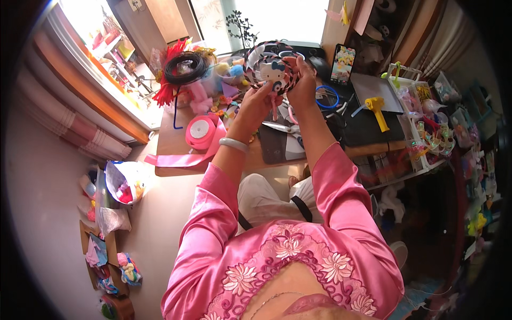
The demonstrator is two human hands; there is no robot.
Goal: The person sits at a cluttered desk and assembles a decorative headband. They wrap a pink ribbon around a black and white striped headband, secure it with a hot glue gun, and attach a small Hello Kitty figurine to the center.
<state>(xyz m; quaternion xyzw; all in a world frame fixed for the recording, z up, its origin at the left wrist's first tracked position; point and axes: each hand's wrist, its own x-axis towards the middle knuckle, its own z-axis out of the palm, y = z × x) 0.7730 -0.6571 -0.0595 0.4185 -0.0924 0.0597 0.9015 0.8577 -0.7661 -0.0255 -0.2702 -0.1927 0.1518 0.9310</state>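
Observation:
A white cat-shaped figure with a blue bow (pixel 269 72) is held up over the table. Around it curve loops of a ring wrapped in black, pink and white stripes (pixel 247 66). My left hand (pixel 258 100) grips the figure's lower part, its thumb across the front. On the right side, my right hand (pixel 302 82) has its fingers on the striped loops. A short pink piece (pixel 275 111) hangs below the figure. Just under my hands lie scissors with metal blades (pixel 278 127). How the figure joins the loops is hidden by my fingers.
A pink ribbon roll (pixel 200 131) trails its end over the wooden table (pixel 172 171). Coiled black wire (pixel 185 68) rests on red stems at left. A phone (pixel 343 64) stands behind a yellow glue gun (pixel 377 110). A white rack (pixel 416 148) borders the right.

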